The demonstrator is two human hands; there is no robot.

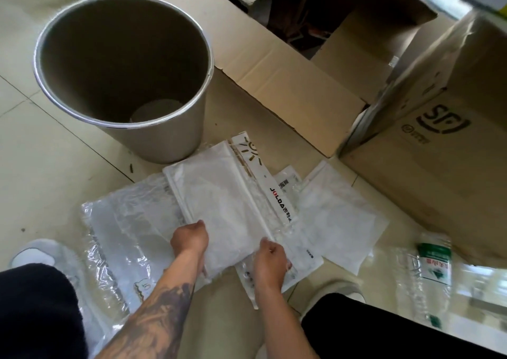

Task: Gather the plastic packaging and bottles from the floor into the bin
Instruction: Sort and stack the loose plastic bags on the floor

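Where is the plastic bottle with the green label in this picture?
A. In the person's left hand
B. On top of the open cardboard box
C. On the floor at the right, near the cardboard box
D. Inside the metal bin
C: the bottle lies on the floor beside the cardboard box, away from both hands.

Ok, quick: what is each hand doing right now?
Left hand: closed on the white plastic bag.
Right hand: closed on the same bag's right edge.

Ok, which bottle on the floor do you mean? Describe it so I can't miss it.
Start at the big cardboard box with the black logo on the right. On the tiles just below its near corner lies a crushed clear plastic bottle. Its green, white and red label sets it apart from the flat white plastic bags beside it.
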